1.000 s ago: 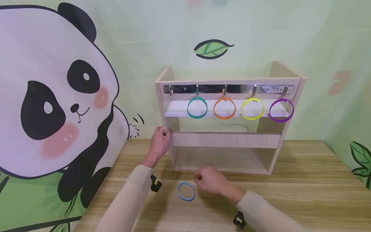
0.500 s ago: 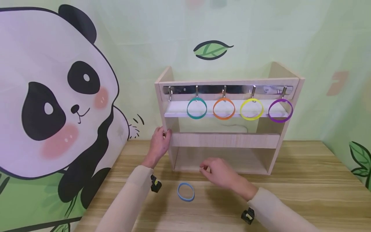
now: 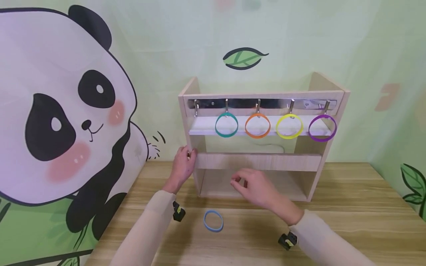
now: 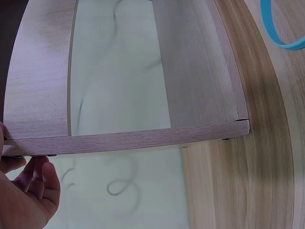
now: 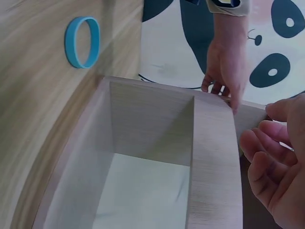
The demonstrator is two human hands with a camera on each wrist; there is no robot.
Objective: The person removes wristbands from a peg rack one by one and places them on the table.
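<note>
My left hand (image 3: 182, 165) grips the left side panel of a wooden shelf unit (image 3: 259, 161), fingers on its outer face in the left wrist view. In front of the unit's lower opening, my right hand (image 3: 256, 186) hovers with loosely curled fingers and nothing between them. A blue silicone wristband (image 3: 213, 221) lies on the table in front of the unit, apart from both hands. From the hooks on the metal rail (image 3: 244, 103) hang a teal wristband (image 3: 226, 135), an orange wristband (image 3: 257, 136), a yellow wristband (image 3: 289, 136) and a purple wristband (image 3: 322, 139). The leftmost hook (image 3: 196, 108) carries no band.
A white inner shelf (image 3: 208, 127) runs behind the hanging bands. The unit stands on a wood-grain table (image 3: 359, 218), its back towards a green wall cloth (image 3: 159, 55) with a printed panda (image 3: 63, 96) at the left.
My right hand has risen and moved right, away from the blue wristband, to before the unit's lower opening. My left hand and the wristbands stay in place.
</note>
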